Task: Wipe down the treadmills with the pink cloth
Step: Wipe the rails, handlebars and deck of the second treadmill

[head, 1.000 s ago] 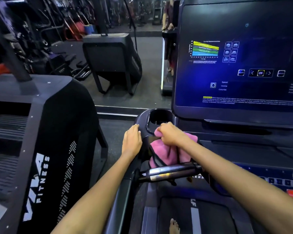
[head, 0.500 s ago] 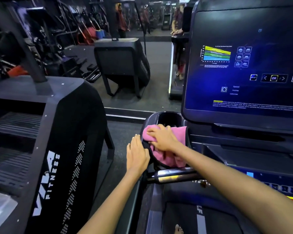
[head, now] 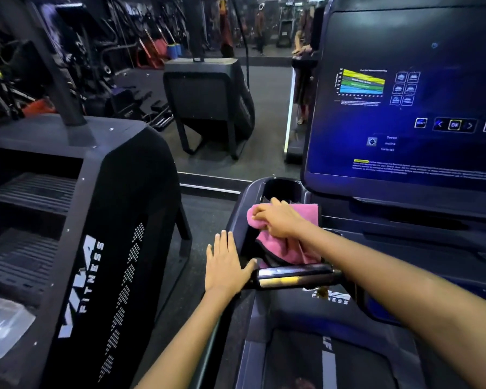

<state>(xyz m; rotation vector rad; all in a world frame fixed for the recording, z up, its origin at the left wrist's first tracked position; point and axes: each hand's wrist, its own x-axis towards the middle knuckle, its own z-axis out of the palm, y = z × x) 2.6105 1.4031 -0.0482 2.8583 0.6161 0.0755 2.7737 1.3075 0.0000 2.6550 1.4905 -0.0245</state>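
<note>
The pink cloth [head: 288,249] lies bunched on the left corner of the treadmill console [head: 382,228], just below the round cup holder [head: 281,189]. My right hand [head: 278,220] presses down on the cloth's upper part, fingers closed over it. My left hand [head: 226,265] rests flat with fingers spread on the treadmill's left side rail, next to the shiny metal grip bar [head: 295,276]. The lit blue touchscreen [head: 404,108] stands above the console. The treadmill belt [head: 328,360] shows at the bottom.
A black stair-climber machine [head: 76,248] marked "VIVA FITNESS" stands close on my left. Ahead is a wall mirror [head: 236,108] reflecting the machines and gym floor. Racks of equipment [head: 101,46] fill the far left.
My right hand has slid the pink cloth up and left toward the cup holder corner. My left hand has moved back down the side rail, fingers now spread flat.
</note>
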